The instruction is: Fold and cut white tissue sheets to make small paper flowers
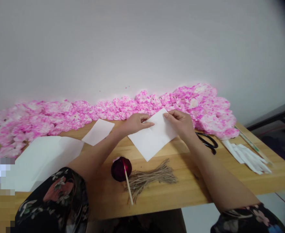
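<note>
A white sheet of paper [152, 142] is held up over the middle of the table, one corner pointing toward me. My left hand [138, 124] pinches it near its upper left side, the thumb lying across the front. At the upper right edge my right hand [180, 121] grips the same sheet between thumb and fingers. Below it sits a small round bowl of dark pink liquid [120, 171] with a wooden stick [129, 189] leaning in it. A bundle of thin brown twigs [154, 174] lies beside the bowl.
Pink and white paper flowers [123, 108] line the wall along the table [103, 197]. Larger white paper [50, 155] and a smaller white sheet [98, 132] lie left. Black-handled scissors [207, 140], white paper strips [249, 157] and a pencil-like stick [250, 142] are right.
</note>
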The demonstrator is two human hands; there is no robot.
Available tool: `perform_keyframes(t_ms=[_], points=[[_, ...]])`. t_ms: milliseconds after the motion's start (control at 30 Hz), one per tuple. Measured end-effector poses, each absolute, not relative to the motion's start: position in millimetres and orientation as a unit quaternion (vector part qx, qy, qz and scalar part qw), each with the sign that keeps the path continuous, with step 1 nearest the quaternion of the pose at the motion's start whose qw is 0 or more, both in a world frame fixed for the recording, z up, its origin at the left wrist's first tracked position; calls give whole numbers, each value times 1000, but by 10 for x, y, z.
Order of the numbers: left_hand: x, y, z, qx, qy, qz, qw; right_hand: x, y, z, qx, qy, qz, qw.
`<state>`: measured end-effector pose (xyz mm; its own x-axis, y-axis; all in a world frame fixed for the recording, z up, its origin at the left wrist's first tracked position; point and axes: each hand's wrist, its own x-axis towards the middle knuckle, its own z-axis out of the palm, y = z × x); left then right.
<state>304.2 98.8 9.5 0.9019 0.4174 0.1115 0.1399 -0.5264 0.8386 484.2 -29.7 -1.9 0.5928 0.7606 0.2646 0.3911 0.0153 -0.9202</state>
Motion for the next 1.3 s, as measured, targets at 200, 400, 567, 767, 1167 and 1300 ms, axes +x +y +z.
perform_keyframes(t_ms=[200,400,567,767,1167,1300], points=[[2849,1137,65,878,200,98,424,4889,-304,23,-637,-349,173,666],[2644,1222,67,860,259,165,408,4883,-277,20,-607,-328,201,696],[2500,1186,181,818,277,253,436,4852,-258,3,-598,-362,176,693],[2320,1026,398,814,301,292,403,4789,-282,97,-573,-390,154,704],[2162,1187,-257,828,357,235,363,4701,56,-214,-718,-471,173,483],[2153,1211,-314,829,351,228,372,4705,45,-201,-705,-522,130,462]])
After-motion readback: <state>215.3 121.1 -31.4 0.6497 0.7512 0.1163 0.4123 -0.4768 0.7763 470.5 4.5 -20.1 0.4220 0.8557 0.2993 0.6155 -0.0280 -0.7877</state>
